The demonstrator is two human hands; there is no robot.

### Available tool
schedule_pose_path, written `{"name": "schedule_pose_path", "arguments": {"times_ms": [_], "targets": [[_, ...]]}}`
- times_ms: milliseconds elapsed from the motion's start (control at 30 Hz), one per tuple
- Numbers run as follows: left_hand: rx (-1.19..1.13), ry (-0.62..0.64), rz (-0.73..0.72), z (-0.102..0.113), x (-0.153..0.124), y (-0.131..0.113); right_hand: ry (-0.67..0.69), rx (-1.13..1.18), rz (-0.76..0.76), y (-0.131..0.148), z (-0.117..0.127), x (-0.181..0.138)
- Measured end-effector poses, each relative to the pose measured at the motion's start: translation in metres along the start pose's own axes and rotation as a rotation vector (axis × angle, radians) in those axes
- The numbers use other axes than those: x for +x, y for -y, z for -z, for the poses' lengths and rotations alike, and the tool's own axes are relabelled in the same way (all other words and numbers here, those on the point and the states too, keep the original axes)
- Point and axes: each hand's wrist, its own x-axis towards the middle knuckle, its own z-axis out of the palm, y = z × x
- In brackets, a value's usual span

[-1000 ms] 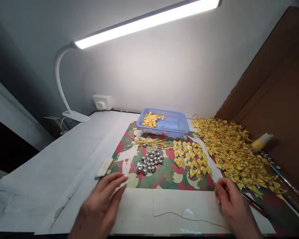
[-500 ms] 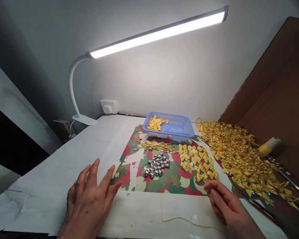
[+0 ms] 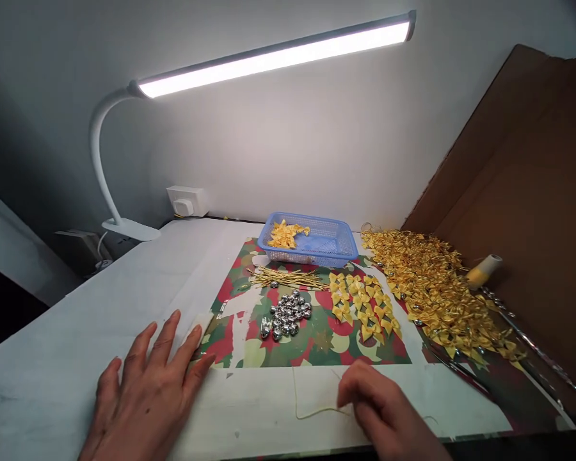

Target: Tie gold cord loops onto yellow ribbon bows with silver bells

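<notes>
My left hand [image 3: 146,390] lies palm down on the white tabletop with its fingers spread, holding nothing. Its index fingertip is beside a small white block [image 3: 202,323]. My right hand [image 3: 379,400] is closed in a pinch over the front of the table. A pale yellow thread [image 3: 317,412] runs across the white surface to it, and a faint strand shows at its fingertips; the pinch point itself is partly hidden. Ahead of the hands lie a cluster of silver jingle bells [image 3: 288,314], several yellow ribbon bows [image 3: 365,301] and a bundle of gold twist ties [image 3: 292,278].
A blue plastic basket [image 3: 333,261] with yellow bows stands at the back. On the right are a heap of yellow bows with bells [image 3: 427,288], a thread cone [image 3: 484,271], tweezers [image 3: 463,374] and a cardboard panel [image 3: 518,173]. A lamp [image 3: 132,229] stands back left.
My right hand has moved left and inward, over the thread. My left hand stays flat on the table, its fingers spread wider. The whole view has shifted slightly.
</notes>
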Motion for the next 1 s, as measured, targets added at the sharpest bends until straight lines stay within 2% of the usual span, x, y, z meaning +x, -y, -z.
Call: {"name": "schedule_pose_path", "arguments": {"times_ms": [67,167,267,333,400,500,567,600,633,667,733,767,833,900,1000], "targets": [[-0.009,0.004,0.009,0.000,-0.001,-0.001,-0.022,-0.291,0.153,-0.008,-0.017,0.004],[-0.043,0.004,0.011,0.000,-0.002,-0.004,-0.104,-0.633,0.210,-0.024,-0.045,0.009],[-0.092,0.002,0.022,-0.003,-0.004,-0.004,-0.161,-0.806,0.280,-0.036,-0.062,0.012],[-0.142,0.005,0.043,-0.005,-0.004,-0.001,-0.170,-0.768,0.304,-0.037,-0.063,0.014],[-0.214,0.000,0.066,-0.002,-0.004,0.004,-0.185,-0.636,0.299,-0.029,-0.056,0.015],[-0.359,-0.046,0.088,0.014,-0.003,0.003,-0.165,-0.356,0.255,-0.004,-0.038,0.016],[-0.543,-0.032,0.135,0.031,-0.004,-0.008,-0.092,-0.204,0.205,0.019,-0.026,0.015],[-0.858,-0.001,0.267,0.038,-0.005,-0.017,-0.057,-0.138,0.180,0.030,-0.020,0.015],[-1.147,0.121,0.433,0.045,-0.007,-0.028,-0.029,-0.078,0.158,0.040,-0.016,0.014],[-1.421,0.255,0.523,0.051,-0.009,-0.040,-0.011,-0.025,0.140,0.050,-0.012,0.014],[-1.787,0.550,0.571,0.058,-0.013,-0.064,-0.006,0.050,0.122,0.063,-0.007,0.015],[-1.880,0.718,0.597,0.060,-0.014,-0.075,-0.017,0.065,0.122,0.067,-0.005,0.015],[-1.987,0.905,0.608,0.063,-0.016,-0.090,-0.052,0.069,0.125,0.071,-0.002,0.016],[-2.014,0.954,0.649,0.067,-0.015,-0.099,-0.077,0.083,0.111,0.071,0.000,0.017],[-1.953,0.910,0.760,0.073,-0.013,-0.106,-0.096,0.147,0.082,0.067,0.002,0.018]]}}
